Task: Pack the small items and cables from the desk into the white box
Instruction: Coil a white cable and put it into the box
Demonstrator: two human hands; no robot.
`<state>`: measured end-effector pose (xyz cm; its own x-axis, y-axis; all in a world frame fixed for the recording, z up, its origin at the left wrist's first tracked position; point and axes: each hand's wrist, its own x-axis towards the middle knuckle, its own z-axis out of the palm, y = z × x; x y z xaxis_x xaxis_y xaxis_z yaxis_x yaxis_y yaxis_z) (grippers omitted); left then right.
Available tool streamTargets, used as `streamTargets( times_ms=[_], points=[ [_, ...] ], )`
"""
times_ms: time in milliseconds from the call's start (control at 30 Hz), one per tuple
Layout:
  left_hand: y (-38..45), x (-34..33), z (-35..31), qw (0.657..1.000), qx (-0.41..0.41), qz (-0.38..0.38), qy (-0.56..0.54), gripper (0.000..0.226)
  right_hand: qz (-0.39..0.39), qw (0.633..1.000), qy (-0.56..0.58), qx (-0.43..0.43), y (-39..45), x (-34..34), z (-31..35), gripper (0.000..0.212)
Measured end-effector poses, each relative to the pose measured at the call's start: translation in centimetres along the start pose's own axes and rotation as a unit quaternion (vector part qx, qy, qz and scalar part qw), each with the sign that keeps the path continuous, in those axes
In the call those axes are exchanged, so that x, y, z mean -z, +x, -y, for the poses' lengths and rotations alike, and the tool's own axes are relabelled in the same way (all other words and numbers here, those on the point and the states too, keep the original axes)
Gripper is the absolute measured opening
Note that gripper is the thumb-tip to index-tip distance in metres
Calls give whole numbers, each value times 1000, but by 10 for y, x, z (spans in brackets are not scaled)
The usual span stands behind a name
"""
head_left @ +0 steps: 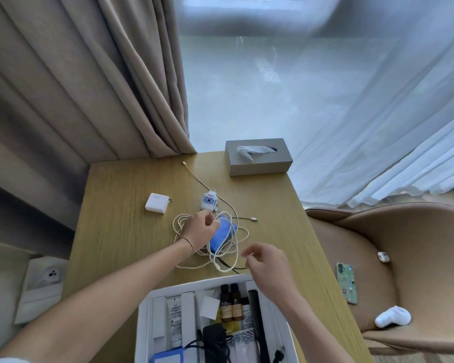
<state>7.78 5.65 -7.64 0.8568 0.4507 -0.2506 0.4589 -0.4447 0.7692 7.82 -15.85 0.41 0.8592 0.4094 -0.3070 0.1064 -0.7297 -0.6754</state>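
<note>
The white box (146,310) sits at the desk's near edge, holding a tube, small brown bottles, a black adapter, a comb and a blue item. A tangle of white cables (220,258) lies mid-desk over a blue pouch (223,238). My left hand (201,229) rests on the tangle beside the pouch, fingers curled at a cable loop. Hovering just above the box's far edge, my right hand (266,263) has loosely bent fingers and holds nothing I can see. A patterned white charger (208,202) and a plain white charger (157,203) lie beyond.
A grey tissue box (258,157) stands at the desk's far edge. To the right, a tan chair (404,258) carries a phone (346,282), an earbud case (383,256) and a white device (392,318). Curtains hang behind; a wall socket (47,277) is at left.
</note>
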Motion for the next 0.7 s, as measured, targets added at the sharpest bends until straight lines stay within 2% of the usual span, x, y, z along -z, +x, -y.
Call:
streamTargets(
  times_ms=[167, 233, 333, 400, 467, 533, 600, 633, 700],
  points=[
    [-35, 15, -27, 982, -44, 60, -173, 19, -57, 997, 39, 32, 3, 4, -2, 24],
    [-51, 24, -40, 974, -66, 66, -206, 19, -52, 996, 65, 39, 6, 4, -1, 44],
    [-78, 42, -61, 962, -94, 64, -249, 19, -2, 993, 116, 16, 14, 4, 7, 85],
    [-96, 55, -75, 950, -104, 59, -288, 21, 40, 987, 158, 7, 16, 2, 13, 100],
    [-112, 69, -87, 935, -104, 52, -334, 20, 72, 976, 207, 11, 15, 0, 18, 87],
    [-124, 82, -94, 910, -82, 56, -403, 13, 89, 966, 239, 34, 15, -4, 22, 49],
    [-132, 93, -100, 875, -53, 54, -477, 16, 100, 954, 278, 53, 12, -8, 27, 12],
    [-135, 97, -102, 862, -41, 37, -504, 18, 113, 944, 303, 61, 9, -11, 30, 4],
    [-139, 107, -104, 836, -18, -10, -549, 16, 134, 933, 326, 70, 3, -16, 36, 10]
  ],
)
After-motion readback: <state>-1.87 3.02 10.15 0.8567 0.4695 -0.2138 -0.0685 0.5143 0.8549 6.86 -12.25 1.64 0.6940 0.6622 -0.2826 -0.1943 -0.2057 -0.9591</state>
